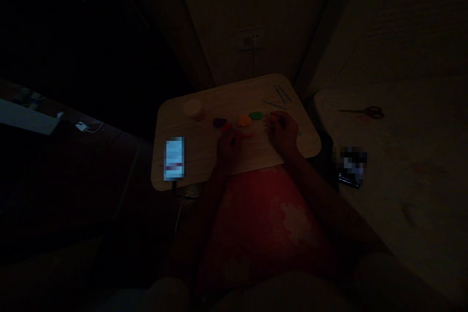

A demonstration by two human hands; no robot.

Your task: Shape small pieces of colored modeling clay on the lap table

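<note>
The scene is very dark. Both my hands rest on a small wooden table [204,156]. My left hand [227,148] is curled, its fingertips pinched on a small dark bit beside a red clay piece [227,127]. My right hand [283,130] is also curled, fingers bent over something small I cannot make out. Just beyond the hands lie a dark purple clay lump [219,122], an orange lump [244,120] and a green lump [256,116]. An orange strip [245,134] lies between the hands.
A lit phone [174,158] with a cable lies at the table's left front. A small tub [193,108] stands at the back left, thin green sticks [282,93] at the back right. Scissors [369,112] lie on the surface to the right. A red cushion [263,224] covers my lap.
</note>
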